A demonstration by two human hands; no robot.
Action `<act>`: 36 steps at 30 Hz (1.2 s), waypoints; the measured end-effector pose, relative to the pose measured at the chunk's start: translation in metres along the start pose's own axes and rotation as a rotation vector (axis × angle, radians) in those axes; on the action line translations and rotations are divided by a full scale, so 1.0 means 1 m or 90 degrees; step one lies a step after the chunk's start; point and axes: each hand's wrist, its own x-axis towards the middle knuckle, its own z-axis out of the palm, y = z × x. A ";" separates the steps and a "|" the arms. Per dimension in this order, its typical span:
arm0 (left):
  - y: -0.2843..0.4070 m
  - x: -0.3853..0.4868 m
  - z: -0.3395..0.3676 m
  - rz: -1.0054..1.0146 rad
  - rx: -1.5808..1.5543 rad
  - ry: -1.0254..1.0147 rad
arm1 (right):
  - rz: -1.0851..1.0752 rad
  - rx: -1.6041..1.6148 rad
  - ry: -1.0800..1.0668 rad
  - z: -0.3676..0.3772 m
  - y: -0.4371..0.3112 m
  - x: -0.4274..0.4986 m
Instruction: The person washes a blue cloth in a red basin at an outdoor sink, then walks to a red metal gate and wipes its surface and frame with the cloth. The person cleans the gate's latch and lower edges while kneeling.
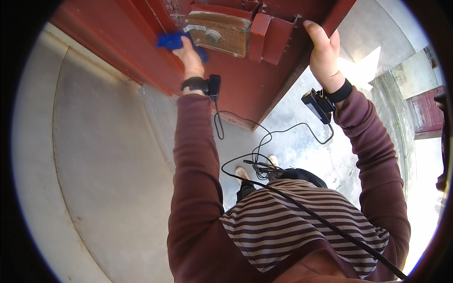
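Note:
A red-painted metal door stands ajar in front of me. My left hand grips a blue cloth against the door's hinge-or-frame side, left of the lock; the cloth is slightly blurred. Beside it, a worn brownish rim lock case with a round knob is fixed to the door. A red metal bracket sits right of the lock. Up at the door's free edge, my right hand holds on, thumb on the inner face and fingers wrapped behind.
A plain wall rises close on the left. Thin black cables hang in loops between the wrist-worn devices and my waist. Sunlit concrete floor lies beyond the door's edge. Another reddish door shows at far right.

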 end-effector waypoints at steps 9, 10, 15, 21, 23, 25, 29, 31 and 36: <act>-0.049 -0.171 0.055 0.067 0.254 -0.189 | -0.012 -0.003 0.004 0.004 0.000 0.002; -0.049 -0.200 0.061 0.044 0.181 -0.161 | -0.016 -0.013 -0.002 0.006 -0.002 0.002; -0.052 -0.211 0.049 0.119 0.368 -0.315 | -0.046 -0.018 -0.011 0.016 -0.011 0.001; -0.080 -0.128 0.025 0.007 0.238 0.056 | -0.033 -0.056 0.025 0.023 -0.014 -0.002; -0.083 -0.079 -0.010 0.017 0.217 0.029 | -0.008 0.027 0.008 0.023 -0.014 -0.003; -0.094 -0.042 -0.041 -0.043 0.376 0.074 | -0.015 0.019 0.030 0.023 -0.015 -0.003; -0.131 -0.022 -0.076 0.051 0.638 0.077 | -0.197 -0.317 0.015 0.022 -0.015 -0.002; -0.157 -0.056 -0.074 0.211 0.703 0.137 | -0.116 -0.201 0.037 0.023 -0.016 -0.001; -0.208 -0.193 -0.037 -0.163 0.321 0.081 | -0.023 -0.068 0.079 0.029 -0.020 0.001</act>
